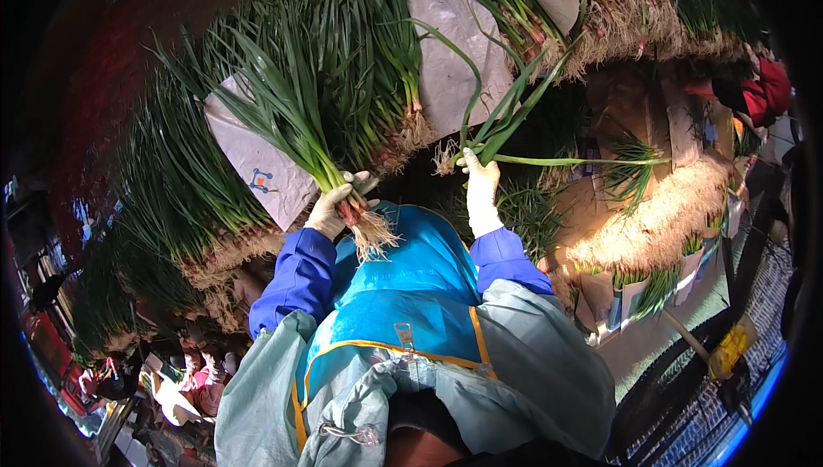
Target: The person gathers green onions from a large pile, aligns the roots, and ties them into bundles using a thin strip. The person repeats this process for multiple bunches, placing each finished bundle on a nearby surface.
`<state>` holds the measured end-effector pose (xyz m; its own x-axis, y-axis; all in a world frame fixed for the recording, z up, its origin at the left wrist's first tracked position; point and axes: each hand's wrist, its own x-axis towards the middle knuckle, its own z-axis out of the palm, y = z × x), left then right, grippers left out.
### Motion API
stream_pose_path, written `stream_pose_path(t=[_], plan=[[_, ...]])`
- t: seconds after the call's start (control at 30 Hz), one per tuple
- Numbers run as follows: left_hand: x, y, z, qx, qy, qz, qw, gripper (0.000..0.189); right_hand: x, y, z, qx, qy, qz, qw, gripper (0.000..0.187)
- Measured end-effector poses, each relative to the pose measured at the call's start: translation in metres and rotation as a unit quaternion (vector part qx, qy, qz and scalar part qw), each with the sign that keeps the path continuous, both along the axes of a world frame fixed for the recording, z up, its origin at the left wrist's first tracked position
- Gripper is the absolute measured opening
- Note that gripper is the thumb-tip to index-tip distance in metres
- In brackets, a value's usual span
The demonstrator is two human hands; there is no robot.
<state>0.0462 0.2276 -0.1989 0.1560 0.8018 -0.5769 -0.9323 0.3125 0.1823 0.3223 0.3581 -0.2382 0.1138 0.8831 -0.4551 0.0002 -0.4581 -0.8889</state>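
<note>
My left hand (336,205), in a pale glove, grips a bunch of green garlic (315,149) near its reddish bases. The leaves fan to the upper left, and the pale roots hang over my blue apron (402,261). My right hand (480,184), gloved as well, pinches a few loose green garlic stalks (498,136). Their roots point left, while the leaves spread upward and one long leaf reaches right. A whitish sheet (257,162) bearing a printed mark lies behind the bunch. Beyond both hands stand dense rows of green garlic (341,62), with roots towards me.
Another whitish sheet (450,36) divides the rows. At right, wrapped bundles with a sunlit mass of roots (656,216) rest by cardboard. A person's red sleeve (765,91) shows at upper right. At lower left another person (199,377) is partly visible. A yellow-wrapped object (730,348) is at lower right.
</note>
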Motion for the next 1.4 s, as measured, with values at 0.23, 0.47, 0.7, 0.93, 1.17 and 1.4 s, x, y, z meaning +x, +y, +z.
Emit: stream_pose_path(t=[0.23,0.47,0.7,0.93,1.17,1.4], plan=[[-0.018,-0.004,0.018,0.074,0.004,0.038,0.997,0.034,0.172,-0.174,-0.091,-0.404,-0.35,0.278,0.798,0.022],[-0.007,0.008,0.002,0.05,0.029,0.076,0.995,0.072,-0.032,0.029,-0.108,0.155,-0.218,0.2,0.943,0.03],[-0.016,0.008,0.002,0.07,-0.001,0.069,0.995,0.033,-0.103,0.128,0.001,0.046,0.018,0.26,0.964,0.038],[0.016,0.051,0.008,-0.067,0.067,0.033,0.995,0.021,-0.107,0.007,0.061,-0.005,0.023,0.422,0.906,0.043],[0.017,0.037,0.015,-0.046,0.139,-0.03,0.989,0.025,-0.095,0.006,0.05,-0.06,-0.104,0.46,0.88,0.047],[0.025,0.011,0.009,-0.041,0.203,0.003,0.978,0.024,-0.13,-0.002,0.022,-0.158,0.375,0.317,0.857,0.033]])
